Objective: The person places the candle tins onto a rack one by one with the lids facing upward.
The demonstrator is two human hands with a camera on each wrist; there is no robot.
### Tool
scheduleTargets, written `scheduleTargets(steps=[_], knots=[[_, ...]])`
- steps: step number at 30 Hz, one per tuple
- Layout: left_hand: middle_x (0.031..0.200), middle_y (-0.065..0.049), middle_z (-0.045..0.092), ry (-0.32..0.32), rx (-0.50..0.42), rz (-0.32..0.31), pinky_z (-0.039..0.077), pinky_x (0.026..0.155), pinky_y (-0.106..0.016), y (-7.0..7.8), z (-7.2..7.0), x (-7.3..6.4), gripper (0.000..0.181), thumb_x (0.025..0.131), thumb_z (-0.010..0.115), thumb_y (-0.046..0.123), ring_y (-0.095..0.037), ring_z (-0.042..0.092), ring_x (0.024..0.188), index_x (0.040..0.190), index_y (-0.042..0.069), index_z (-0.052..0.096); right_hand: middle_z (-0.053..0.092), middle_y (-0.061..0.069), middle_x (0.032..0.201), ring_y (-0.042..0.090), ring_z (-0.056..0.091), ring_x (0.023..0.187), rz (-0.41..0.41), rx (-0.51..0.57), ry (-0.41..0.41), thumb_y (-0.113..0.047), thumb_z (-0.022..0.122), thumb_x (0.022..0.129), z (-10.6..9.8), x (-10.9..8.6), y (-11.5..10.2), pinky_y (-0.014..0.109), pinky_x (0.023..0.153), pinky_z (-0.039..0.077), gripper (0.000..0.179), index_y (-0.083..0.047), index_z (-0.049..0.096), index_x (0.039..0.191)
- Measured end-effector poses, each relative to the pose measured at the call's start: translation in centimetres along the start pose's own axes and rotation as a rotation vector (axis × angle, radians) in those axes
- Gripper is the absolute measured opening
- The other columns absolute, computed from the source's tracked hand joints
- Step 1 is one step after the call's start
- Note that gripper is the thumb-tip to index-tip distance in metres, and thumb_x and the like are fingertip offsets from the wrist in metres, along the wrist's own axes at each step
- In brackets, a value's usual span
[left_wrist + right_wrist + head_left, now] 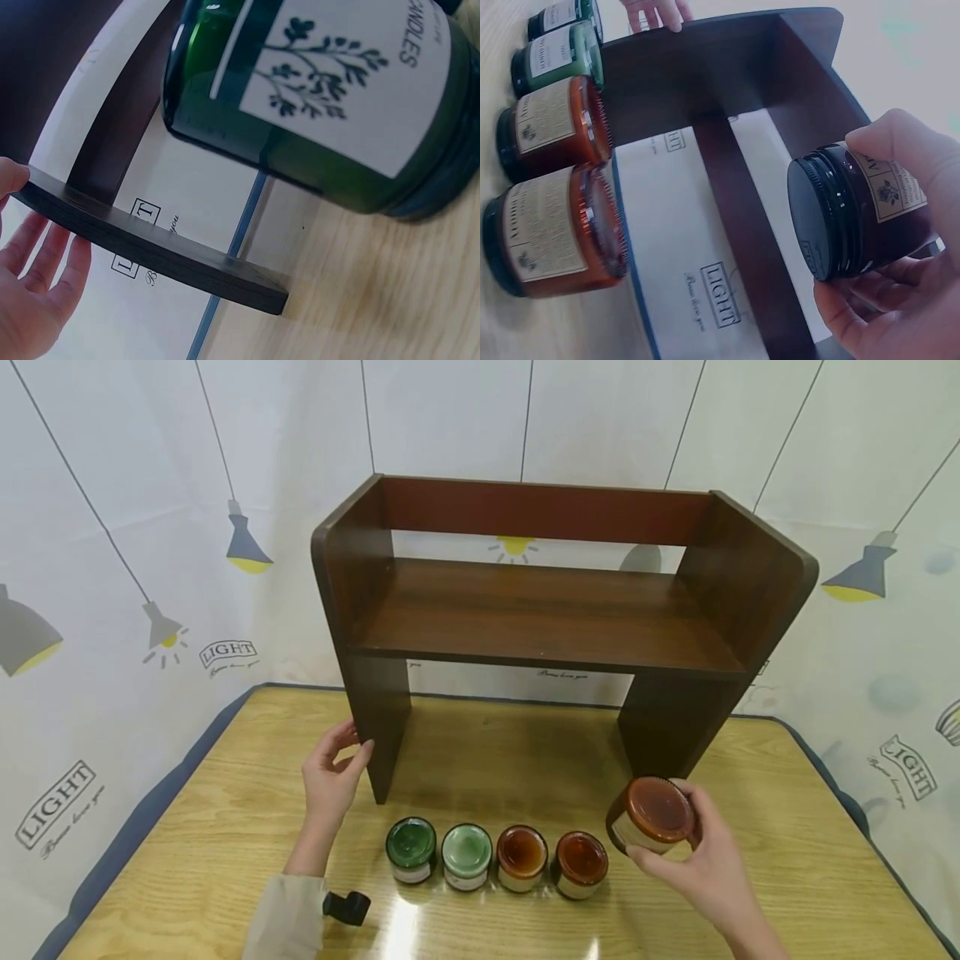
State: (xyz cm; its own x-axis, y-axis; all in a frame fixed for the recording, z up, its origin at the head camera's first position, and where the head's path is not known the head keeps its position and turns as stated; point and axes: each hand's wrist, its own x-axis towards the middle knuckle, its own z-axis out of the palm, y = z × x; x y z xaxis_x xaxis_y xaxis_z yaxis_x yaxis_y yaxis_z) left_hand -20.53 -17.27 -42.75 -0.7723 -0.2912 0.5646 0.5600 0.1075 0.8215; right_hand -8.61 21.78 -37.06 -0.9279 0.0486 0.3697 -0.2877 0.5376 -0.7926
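My right hand (708,852) holds a brown glass candle jar (652,814) off the table, its dark lid (814,217) pointing down and its base up. Thumb and fingers lie on opposite sides of this jar. With my left hand (333,777) I grip the front edge of the left side panel (375,727) of a dark wooden shelf, thumb on one face and fingers on the other. Between my hands, a row of upside-down candle jars stands before the shelf: dark green (411,847), light green (467,854), amber (521,856) and reddish amber (581,862).
The dark wooden shelf (555,618) has one raised board between two side panels, with an open space underneath. It stands on a light wood table (217,827). Behind the table hangs a white cloth (172,460) printed with lamps. A black device (347,907) sits at my left wrist.
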Motion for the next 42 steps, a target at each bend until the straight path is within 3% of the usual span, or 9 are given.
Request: scheduleTargets(steps=[7,33,42], knots=[[0.095,0.017,0.063,-0.003,-0.002,-0.002,0.051,0.065,-0.013,-0.1,0.0,0.0,0.031,0.079,0.064,-0.015,-0.003,0.060,0.085,0.109,-0.016,0.057,0.056,-0.014,0.105,-0.003,0.056,0.090,-0.077,0.020,0.010,0.007,0.082,0.060,-0.2,1.4,-1.7,0.008,0.076,0.045,0.068,-0.002,0.049,0.119],[0.095,0.017,0.063,0.000,-0.019,0.019,0.051,0.065,-0.013,-0.2,0.1,0.0,0.031,0.079,0.063,-0.017,-0.001,0.060,0.085,0.110,-0.017,0.057,0.057,-0.002,0.108,0.007,0.059,0.090,-0.160,0.121,-0.028,0.006,0.077,0.067,-0.3,6.5,-9.1,0.013,0.075,0.048,0.062,-0.003,0.047,0.121],[0.097,0.019,0.062,-0.001,0.033,-0.009,0.051,0.067,-0.014,0.0,-0.1,-0.2,0.031,0.081,0.066,-0.011,0.000,0.058,0.088,0.111,-0.012,0.060,0.055,0.002,0.111,0.009,0.057,0.094,-0.200,0.137,-0.050,0.005,0.075,0.069,0.0,8.1,-11.1,0.013,0.078,0.047,0.061,0.001,0.046,0.122]])
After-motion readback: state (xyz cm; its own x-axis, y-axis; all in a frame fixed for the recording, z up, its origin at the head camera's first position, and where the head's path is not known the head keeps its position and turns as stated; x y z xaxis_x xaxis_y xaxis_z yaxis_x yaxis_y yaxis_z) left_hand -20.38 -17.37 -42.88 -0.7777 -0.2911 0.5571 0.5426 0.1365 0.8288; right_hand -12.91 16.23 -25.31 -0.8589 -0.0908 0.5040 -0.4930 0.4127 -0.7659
